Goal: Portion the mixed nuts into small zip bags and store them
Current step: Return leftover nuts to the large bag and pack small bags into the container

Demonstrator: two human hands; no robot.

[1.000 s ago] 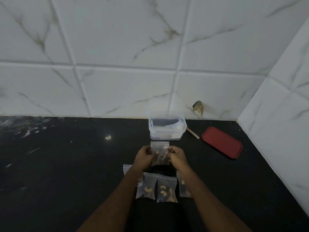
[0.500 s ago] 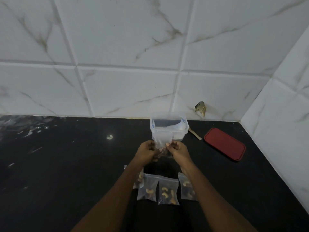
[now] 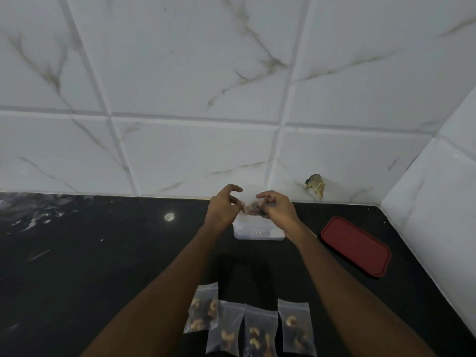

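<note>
My left hand (image 3: 223,207) and my right hand (image 3: 275,208) hold a small clear zip bag of mixed nuts (image 3: 252,204) between them, above the clear plastic container (image 3: 257,231) at the back of the counter. Both hands pinch the bag's sides with curled fingers; the left index finger is lifted. The hands hide most of the container. Several filled zip bags (image 3: 260,331) with cashews and dark nuts lie in a row on the black counter near the front, between my forearms.
A red lid (image 3: 356,246) lies on the counter right of the container. White marble tile walls close the back and right side. A chipped spot (image 3: 315,185) marks the back wall. The black counter (image 3: 90,253) stretches to the left.
Both hands have carried the zip bag up and away from me, from above the row of bags to over the container. The camera view has shifted closer.
</note>
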